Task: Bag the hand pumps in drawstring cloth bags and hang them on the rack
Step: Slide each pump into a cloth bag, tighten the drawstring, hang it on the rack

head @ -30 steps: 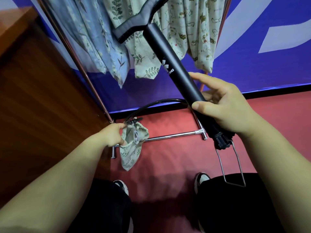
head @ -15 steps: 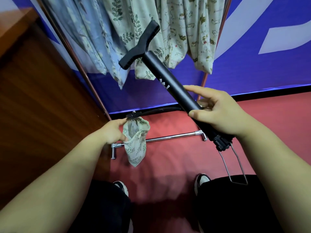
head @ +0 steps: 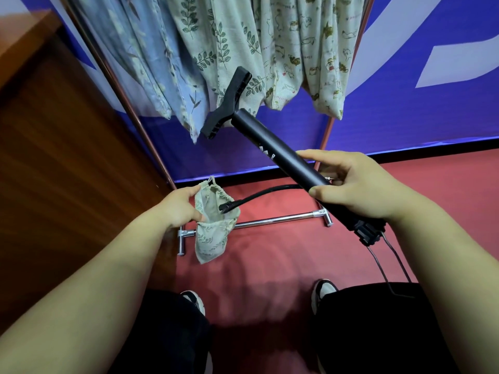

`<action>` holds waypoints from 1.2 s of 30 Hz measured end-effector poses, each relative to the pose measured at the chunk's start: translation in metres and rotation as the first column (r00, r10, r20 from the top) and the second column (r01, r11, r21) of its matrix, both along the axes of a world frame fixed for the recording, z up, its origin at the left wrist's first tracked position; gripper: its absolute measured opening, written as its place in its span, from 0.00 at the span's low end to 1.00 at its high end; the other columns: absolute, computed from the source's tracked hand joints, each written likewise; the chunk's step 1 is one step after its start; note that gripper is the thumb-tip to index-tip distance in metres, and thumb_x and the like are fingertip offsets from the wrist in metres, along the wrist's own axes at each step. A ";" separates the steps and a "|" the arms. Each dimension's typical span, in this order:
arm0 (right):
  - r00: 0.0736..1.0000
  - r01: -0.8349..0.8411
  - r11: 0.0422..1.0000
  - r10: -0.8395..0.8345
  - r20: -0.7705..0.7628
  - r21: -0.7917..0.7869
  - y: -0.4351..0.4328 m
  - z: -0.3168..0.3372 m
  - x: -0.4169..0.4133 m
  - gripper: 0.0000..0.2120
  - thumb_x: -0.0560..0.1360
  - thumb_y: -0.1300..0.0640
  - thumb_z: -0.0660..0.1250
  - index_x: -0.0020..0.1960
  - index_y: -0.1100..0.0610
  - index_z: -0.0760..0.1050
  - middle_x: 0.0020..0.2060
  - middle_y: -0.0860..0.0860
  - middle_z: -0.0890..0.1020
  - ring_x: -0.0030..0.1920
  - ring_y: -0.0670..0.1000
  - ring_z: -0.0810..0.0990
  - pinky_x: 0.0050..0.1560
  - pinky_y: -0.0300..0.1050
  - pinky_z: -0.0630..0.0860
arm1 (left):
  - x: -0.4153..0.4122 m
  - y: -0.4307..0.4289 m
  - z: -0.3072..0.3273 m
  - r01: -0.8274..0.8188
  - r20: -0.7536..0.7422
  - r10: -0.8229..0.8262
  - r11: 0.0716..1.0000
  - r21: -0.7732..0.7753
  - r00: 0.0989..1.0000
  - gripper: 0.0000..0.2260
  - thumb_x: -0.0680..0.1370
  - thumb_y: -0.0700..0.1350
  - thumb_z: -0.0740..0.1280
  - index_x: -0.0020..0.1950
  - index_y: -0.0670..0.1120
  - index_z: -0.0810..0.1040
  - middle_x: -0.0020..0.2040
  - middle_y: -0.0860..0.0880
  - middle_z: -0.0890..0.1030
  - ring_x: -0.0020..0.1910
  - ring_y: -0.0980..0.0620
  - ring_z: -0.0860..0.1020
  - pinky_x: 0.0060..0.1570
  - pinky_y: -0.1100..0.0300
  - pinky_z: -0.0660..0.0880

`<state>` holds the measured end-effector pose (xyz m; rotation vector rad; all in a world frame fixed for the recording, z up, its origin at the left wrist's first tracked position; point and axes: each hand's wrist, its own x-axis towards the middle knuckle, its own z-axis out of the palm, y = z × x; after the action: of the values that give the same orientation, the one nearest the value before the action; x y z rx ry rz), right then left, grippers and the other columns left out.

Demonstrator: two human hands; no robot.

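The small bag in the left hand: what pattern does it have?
The bag shows green leaf sprigs on pale cloth; head view.

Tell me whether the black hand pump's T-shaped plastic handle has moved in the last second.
Yes. The handle has dropped in view, from high across the hanging leaf-print cloth bag to its lower end.

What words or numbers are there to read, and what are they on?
Pump: white logo and tiny letters, too blurred to read.
Cartoon-print bag: tiny writing, too small to read.
Banner: only big white shapes, no readable word.
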<state>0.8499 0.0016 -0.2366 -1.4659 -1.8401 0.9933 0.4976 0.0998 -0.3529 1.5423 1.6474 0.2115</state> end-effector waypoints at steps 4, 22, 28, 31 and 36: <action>0.997 -0.019 1.000 0.019 0.073 0.008 0.002 -0.003 -0.002 0.29 0.70 0.59 0.76 0.65 0.35 0.76 0.44 0.41 0.84 0.40 0.46 0.82 0.48 0.46 0.77 | 0.007 -0.002 0.005 0.043 0.007 -0.043 0.999 -0.006 0.999 0.45 0.69 0.33 0.80 0.81 0.49 0.64 0.74 0.49 0.74 0.50 0.59 0.76 0.55 0.62 0.71; 0.870 -0.116 0.981 0.176 0.460 -0.156 0.012 -0.018 -0.013 0.33 0.64 0.44 0.70 0.65 0.23 0.66 0.43 0.40 0.84 0.44 0.42 0.81 0.50 0.49 0.80 | 0.006 0.015 -0.003 -0.106 0.314 0.103 0.994 -0.006 0.944 0.52 0.52 0.45 0.80 0.76 0.56 0.71 0.67 0.53 0.81 0.59 0.47 0.84 0.63 0.43 0.79; 0.809 -0.143 0.965 0.242 0.536 -0.221 0.010 -0.018 -0.022 0.32 0.67 0.46 0.72 0.67 0.27 0.70 0.34 0.33 0.76 0.41 0.40 0.76 0.44 0.41 0.73 | 0.014 0.011 0.004 -0.157 0.337 0.128 0.986 0.060 0.933 0.47 0.61 0.38 0.78 0.79 0.54 0.67 0.74 0.55 0.74 0.62 0.55 0.81 0.65 0.51 0.77; 0.788 -0.148 0.957 0.267 0.555 -0.251 0.009 -0.018 -0.029 0.31 0.67 0.46 0.72 0.67 0.27 0.69 0.39 0.38 0.78 0.46 0.46 0.78 0.47 0.43 0.77 | 0.019 0.005 0.012 -0.152 0.322 0.116 0.984 0.089 0.940 0.43 0.67 0.34 0.76 0.79 0.55 0.67 0.69 0.54 0.79 0.59 0.52 0.83 0.58 0.59 0.78; 0.764 -0.136 0.931 0.316 0.563 -0.337 0.012 -0.027 -0.037 0.29 0.67 0.45 0.71 0.65 0.29 0.72 0.42 0.38 0.79 0.46 0.46 0.76 0.49 0.43 0.76 | 0.050 -0.020 0.038 0.037 0.298 -0.068 0.993 0.108 0.952 0.37 0.72 0.32 0.73 0.71 0.67 0.72 0.30 0.54 0.79 0.31 0.54 0.75 0.42 0.61 0.74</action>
<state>0.8128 0.0140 -0.2636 -1.9351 -2.4697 0.9925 0.5477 0.0800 -0.3151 1.5407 1.3712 0.4853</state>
